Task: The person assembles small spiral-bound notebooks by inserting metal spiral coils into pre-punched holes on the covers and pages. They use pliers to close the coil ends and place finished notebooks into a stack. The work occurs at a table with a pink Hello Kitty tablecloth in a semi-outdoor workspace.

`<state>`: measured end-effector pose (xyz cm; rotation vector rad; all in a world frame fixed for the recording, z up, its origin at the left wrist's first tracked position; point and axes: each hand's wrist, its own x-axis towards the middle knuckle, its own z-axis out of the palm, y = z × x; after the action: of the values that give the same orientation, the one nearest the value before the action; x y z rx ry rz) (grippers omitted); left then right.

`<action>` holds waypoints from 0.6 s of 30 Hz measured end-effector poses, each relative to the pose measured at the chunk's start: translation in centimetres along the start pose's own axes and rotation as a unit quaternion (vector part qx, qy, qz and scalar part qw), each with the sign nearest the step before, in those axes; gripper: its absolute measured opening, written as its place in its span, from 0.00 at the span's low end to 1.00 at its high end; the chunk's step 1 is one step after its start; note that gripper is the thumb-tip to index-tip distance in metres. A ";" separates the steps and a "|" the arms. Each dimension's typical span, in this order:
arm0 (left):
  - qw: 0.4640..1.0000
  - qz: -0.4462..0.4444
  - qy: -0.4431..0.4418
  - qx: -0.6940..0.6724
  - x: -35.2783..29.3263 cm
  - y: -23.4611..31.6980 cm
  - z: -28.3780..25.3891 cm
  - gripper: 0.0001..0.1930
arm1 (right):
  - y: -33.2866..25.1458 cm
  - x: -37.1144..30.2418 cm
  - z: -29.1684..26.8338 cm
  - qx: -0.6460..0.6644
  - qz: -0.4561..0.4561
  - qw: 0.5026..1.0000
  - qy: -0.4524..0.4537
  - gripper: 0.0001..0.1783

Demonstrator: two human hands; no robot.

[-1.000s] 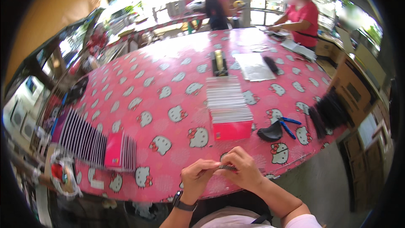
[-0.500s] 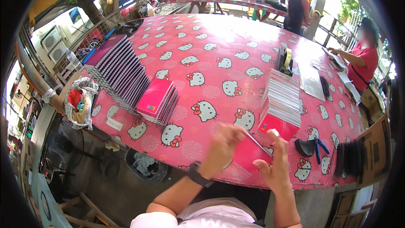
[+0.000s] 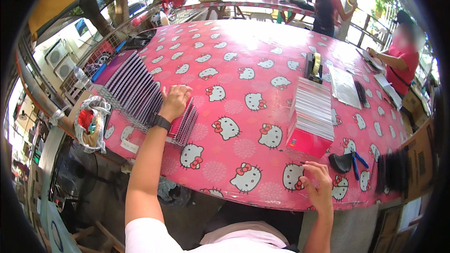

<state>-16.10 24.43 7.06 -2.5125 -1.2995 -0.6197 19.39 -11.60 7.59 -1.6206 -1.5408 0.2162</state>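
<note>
My left hand (image 3: 175,101) lies on the short stack of pink spiral-bound notebooks (image 3: 186,122) at the table's left side, fingers stretched over the top cover. Beside that stack, a long leaning row of purple-covered spiral notebooks (image 3: 130,78) runs toward the far left. My right hand (image 3: 319,185) hovers near the front edge of the table, its fingers apart and lightly curved, holding nothing. Just beyond it stands a packed row of pink-covered booklets (image 3: 310,141), page edges up. Blue-handled pliers (image 3: 359,164) and a dark rounded object (image 3: 340,162) lie to its right.
A tape dispenser (image 3: 314,69), white sheet (image 3: 345,88) and black binding coils (image 3: 392,172) occupy the table's right side, near a cardboard box (image 3: 418,157). A plastic bag (image 3: 92,126) hangs at the left edge. Other people (image 3: 399,63) stand at the right and far side.
My left hand has moved left from the front edge to the pink notebook stack. The pink booklet between my hands has left that spot. My right hand has stayed near the front edge.
</note>
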 end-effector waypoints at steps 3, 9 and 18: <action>0.995 -0.012 0.101 0.012 1.4 3.3 -1.1 0.11 | 1.4 -1.1 -1.1 -0.017 0.015 0.999 0.040 0.13; 0.935 0.261 0.124 -0.204 2.2 23.0 -2.5 0.13 | 1.7 -0.9 -0.3 0.011 0.016 0.998 0.065 0.10; 0.899 0.313 0.089 -0.293 3.8 34.2 2.8 0.14 | 3.7 -5.1 -4.2 0.009 0.064 0.991 0.113 0.09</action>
<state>14.55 8.66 5.66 -2.9931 -0.1856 -1.1569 23.65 -17.49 5.51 -1.6698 -1.2613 0.1118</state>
